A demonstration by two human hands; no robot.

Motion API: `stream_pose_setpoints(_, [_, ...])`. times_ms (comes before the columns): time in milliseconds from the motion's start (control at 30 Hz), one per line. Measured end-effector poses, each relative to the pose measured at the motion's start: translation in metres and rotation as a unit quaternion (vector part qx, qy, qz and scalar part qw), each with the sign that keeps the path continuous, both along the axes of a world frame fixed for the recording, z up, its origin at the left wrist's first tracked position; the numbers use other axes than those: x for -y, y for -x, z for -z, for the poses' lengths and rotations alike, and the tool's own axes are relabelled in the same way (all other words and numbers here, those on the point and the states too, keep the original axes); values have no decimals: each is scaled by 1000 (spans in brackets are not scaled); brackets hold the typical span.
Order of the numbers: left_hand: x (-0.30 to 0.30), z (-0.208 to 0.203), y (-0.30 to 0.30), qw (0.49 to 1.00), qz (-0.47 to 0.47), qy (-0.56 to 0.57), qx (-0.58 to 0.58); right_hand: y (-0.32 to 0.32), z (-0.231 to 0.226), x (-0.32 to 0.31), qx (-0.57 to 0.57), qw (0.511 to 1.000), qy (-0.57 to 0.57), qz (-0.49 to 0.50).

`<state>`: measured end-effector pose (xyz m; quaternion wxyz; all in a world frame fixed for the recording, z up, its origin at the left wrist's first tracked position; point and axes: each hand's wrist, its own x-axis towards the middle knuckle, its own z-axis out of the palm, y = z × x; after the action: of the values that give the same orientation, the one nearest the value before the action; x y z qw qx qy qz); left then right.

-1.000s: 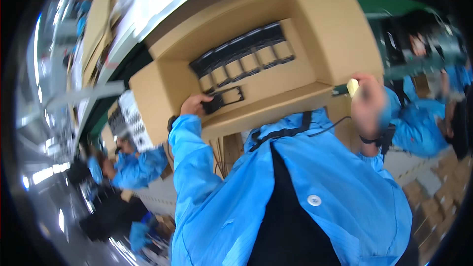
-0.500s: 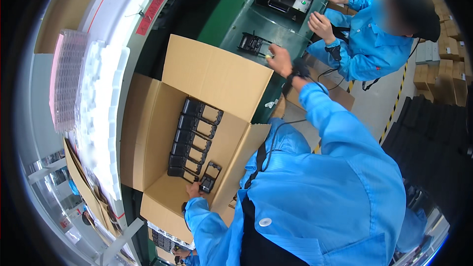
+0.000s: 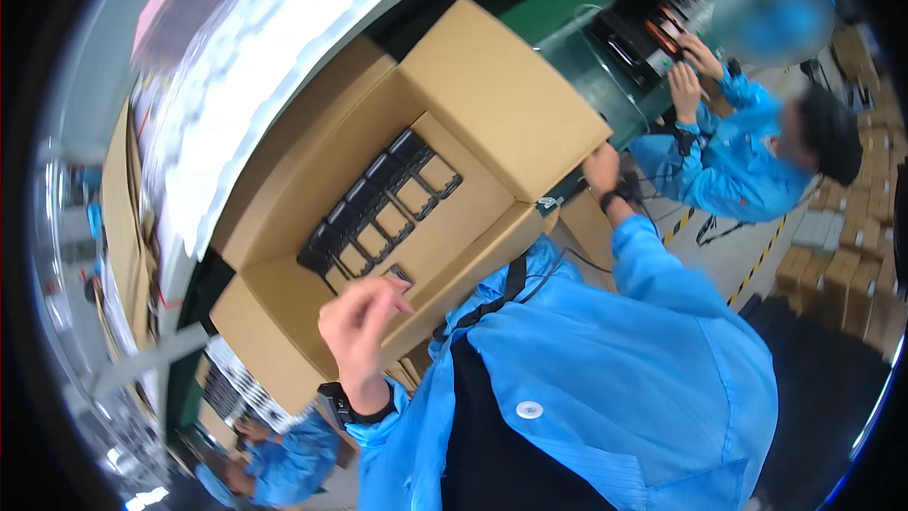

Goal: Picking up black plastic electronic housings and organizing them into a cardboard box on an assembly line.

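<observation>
Above the near rim of the open cardboard box (image 3: 530, 76), my left hand (image 3: 359, 326) hangs with loosely bent fingers and nothing visible in them. Inside the box stands a slanting row of black plastic frames (image 3: 392, 194), packed side by side. Another black frame (image 3: 401, 274) shows only in part beside my left fingertips, the rest hidden behind the hand. My right hand (image 3: 602, 170) is at the outer corner of the box's right flap. Its fingers are mostly hidden behind the flap, so what they hold cannot be seen.
A co-worker in blue (image 3: 728, 161) sits at the far right, hands at a black machine (image 3: 629, 43) on the green table (image 3: 586, 66). Another person in blue (image 3: 293, 464) is at lower left. White trays (image 3: 236, 66) line the bench beyond the box. Stacked cartons (image 3: 842, 274) stand at right.
My left hand has let go of the black frame in the box and risen toward me. My right hand has moved from the frame on the green table to the flap corner. The view has turned.
</observation>
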<state>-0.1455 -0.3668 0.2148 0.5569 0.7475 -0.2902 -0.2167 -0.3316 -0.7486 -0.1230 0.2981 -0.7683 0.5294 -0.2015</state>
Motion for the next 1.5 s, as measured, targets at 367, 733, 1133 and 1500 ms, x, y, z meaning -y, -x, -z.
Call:
stream_pose_setpoints(367, [-68,-132,56,943,73,152,287,75,-140,-26,292,943,-51,148])
stream_pose_setpoints(733, [-97,-90,40,686,310,657,-50,17,-232,-101,347,938,20,-3])
stream_pose_setpoints(1133, [-139,-94,76,789,61,599,124,-33,-290,-186,368,914,18,-167])
stream_pose_setpoints(1500, [-168,-43,24,933,-38,124,336,-76,-363,-261,197,741,138,-627])
